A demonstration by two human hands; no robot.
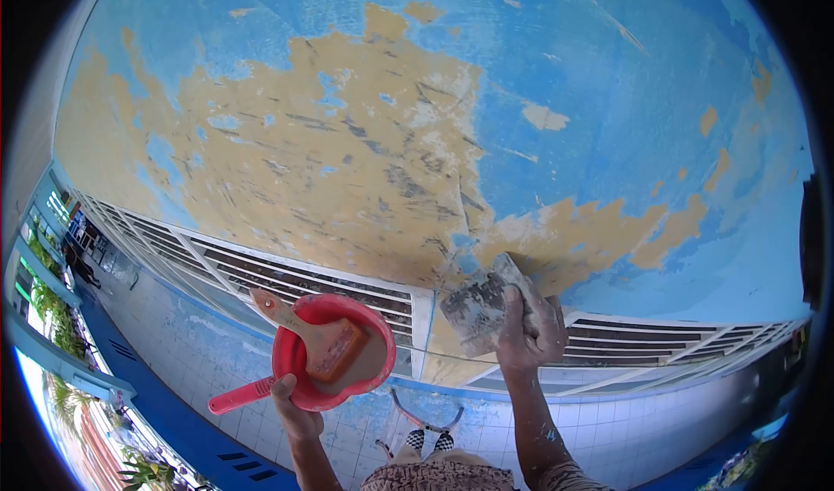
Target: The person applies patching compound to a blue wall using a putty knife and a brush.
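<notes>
My left hand (298, 408) holds up a red plastic dipper (287, 352) by its side near the handle. Inside it are a greyish liquid and a wide brush (317, 339), its wooden handle leaning over the rim. My right hand (536, 328) grips a flat, smeared scraper or pad (483, 304), which lies against or close to the lower part of the wall (347, 143). Blue paint covers parts of that wall, with large tan patches and dark scuffs between.
White slatted windows (625, 345) run below the painted wall on both sides. Below me are a tiled surface (347, 434) and a metal frame (426, 424) near my feet. Plants (65, 330) and a blue railing (65, 365) stand at the left.
</notes>
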